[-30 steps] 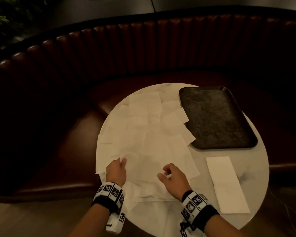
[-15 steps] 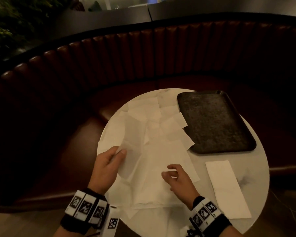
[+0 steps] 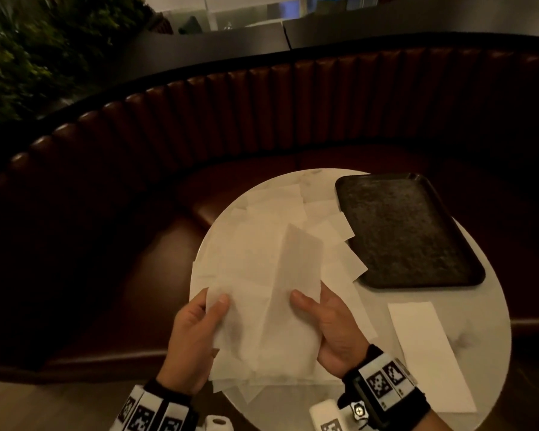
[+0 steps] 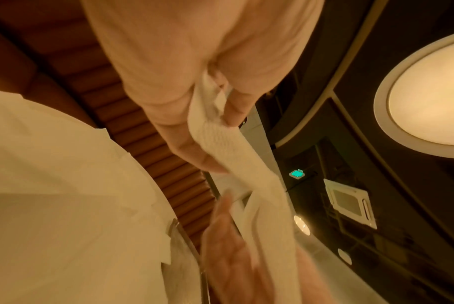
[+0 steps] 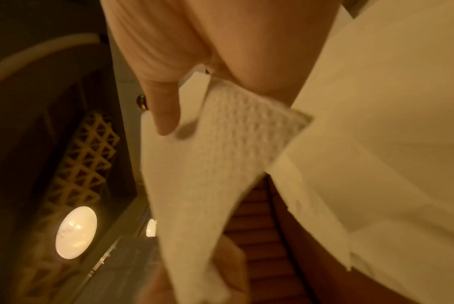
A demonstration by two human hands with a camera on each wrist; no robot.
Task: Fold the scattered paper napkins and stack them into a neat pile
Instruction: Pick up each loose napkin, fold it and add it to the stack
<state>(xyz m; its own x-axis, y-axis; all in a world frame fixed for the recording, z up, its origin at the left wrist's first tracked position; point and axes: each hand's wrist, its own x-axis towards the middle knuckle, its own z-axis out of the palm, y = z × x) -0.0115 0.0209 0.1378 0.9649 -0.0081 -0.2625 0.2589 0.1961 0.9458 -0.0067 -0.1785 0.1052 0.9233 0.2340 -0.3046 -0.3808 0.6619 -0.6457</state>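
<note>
I hold one white paper napkin (image 3: pixel 271 309) up above the round table, creased lengthwise. My left hand (image 3: pixel 196 331) pinches its left edge, thumb on top. My right hand (image 3: pixel 327 325) pinches its right edge. The left wrist view shows the napkin (image 4: pixel 220 142) squeezed between my thumb and fingers; the right wrist view shows the napkin (image 5: pixel 215 156) held the same way. Several unfolded napkins (image 3: pixel 277 213) lie scattered and overlapping on the table's left half. One folded napkin (image 3: pixel 430 353) lies flat at the table's right edge.
A dark rectangular tray (image 3: pixel 408 231) sits at the back right of the white marble table (image 3: pixel 479 290). A curved brown ribbed bench (image 3: pixel 262 119) wraps around the far side. Plants (image 3: pixel 28 57) stand at the upper left.
My left hand lifted a napkin off the pile. My right hand, earlier hovering over the pile, rose and took its right edge; both hands now hold it above the table.
</note>
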